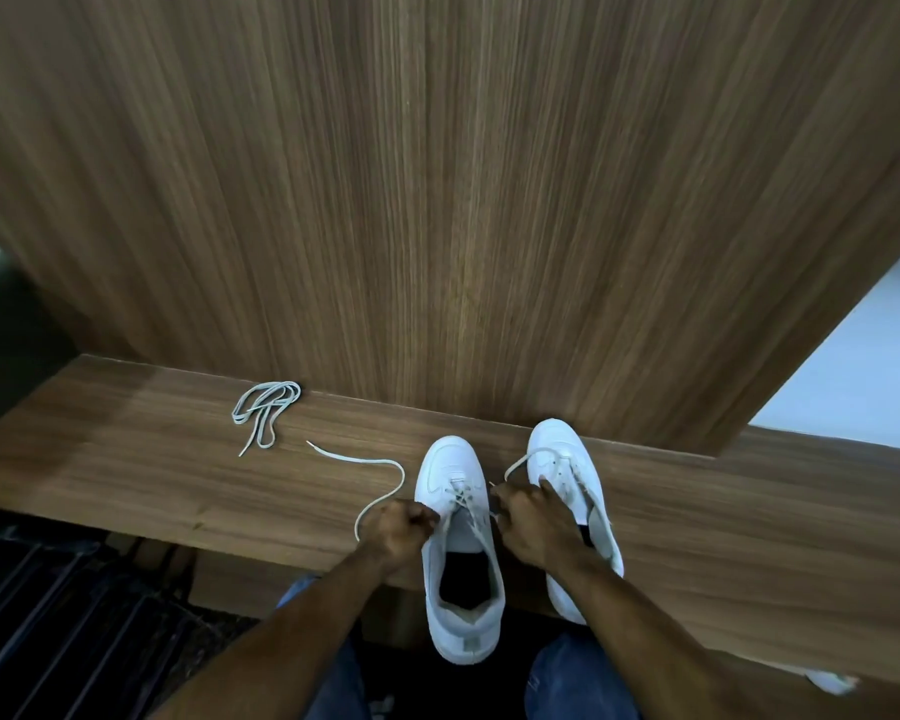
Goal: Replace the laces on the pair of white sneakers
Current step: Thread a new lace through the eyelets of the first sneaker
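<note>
Two white sneakers stand side by side on a wooden ledge (697,511), toes toward the wall. The left sneaker (461,553) is partly laced at its lower eyelets. My left hand (401,530) grips one end of its lace (380,465), which trails left across the wood. My right hand (533,517) pinches the other lace end between the two shoes. The right sneaker (567,475) lies partly behind my right hand, a loose lace draped over it. A spare bundled lace (266,410) lies at the left near the wall.
A tall wood-grain panel (463,200) rises right behind the ledge. A pale floor or wall (863,366) shows at the right. A dark slatted surface (48,615) lies below at the left. My knees in blue jeans (572,678) are under the ledge's front edge.
</note>
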`<state>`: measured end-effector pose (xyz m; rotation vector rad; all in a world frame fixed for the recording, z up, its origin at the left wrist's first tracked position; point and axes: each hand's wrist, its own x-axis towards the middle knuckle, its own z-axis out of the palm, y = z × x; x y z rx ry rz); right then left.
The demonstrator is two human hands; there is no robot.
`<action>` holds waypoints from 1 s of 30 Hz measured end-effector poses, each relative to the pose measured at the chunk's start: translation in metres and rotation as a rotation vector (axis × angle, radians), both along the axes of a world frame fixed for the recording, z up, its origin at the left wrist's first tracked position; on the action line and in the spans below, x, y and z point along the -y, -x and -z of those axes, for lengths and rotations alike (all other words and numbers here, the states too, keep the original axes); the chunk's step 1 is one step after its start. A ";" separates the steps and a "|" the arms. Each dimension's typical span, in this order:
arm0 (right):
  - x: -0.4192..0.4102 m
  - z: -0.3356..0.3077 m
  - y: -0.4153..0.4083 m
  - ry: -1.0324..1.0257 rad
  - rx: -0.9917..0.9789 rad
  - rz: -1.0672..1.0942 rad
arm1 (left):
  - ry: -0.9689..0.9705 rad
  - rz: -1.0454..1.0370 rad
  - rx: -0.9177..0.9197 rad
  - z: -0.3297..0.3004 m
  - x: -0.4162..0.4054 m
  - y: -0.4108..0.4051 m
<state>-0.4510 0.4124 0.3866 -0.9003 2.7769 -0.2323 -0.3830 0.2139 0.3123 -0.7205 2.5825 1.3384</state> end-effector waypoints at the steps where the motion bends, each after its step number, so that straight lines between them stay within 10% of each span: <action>1: 0.004 0.002 -0.003 0.022 0.051 0.016 | 0.027 0.031 0.028 0.007 0.003 0.002; 8: 0.015 0.015 -0.019 0.184 0.130 0.171 | 0.398 0.124 0.098 -0.062 -0.025 -0.008; 15: 0.018 0.012 -0.012 0.124 0.135 0.181 | 0.280 0.084 0.098 -0.065 -0.015 -0.008; 26: -0.003 0.004 -0.008 -0.021 -0.438 -0.099 | 0.744 0.139 0.190 -0.067 -0.006 -0.014; 30: -0.003 -0.010 -0.009 -0.076 -0.090 -0.035 | 0.632 0.085 0.184 -0.064 -0.006 -0.011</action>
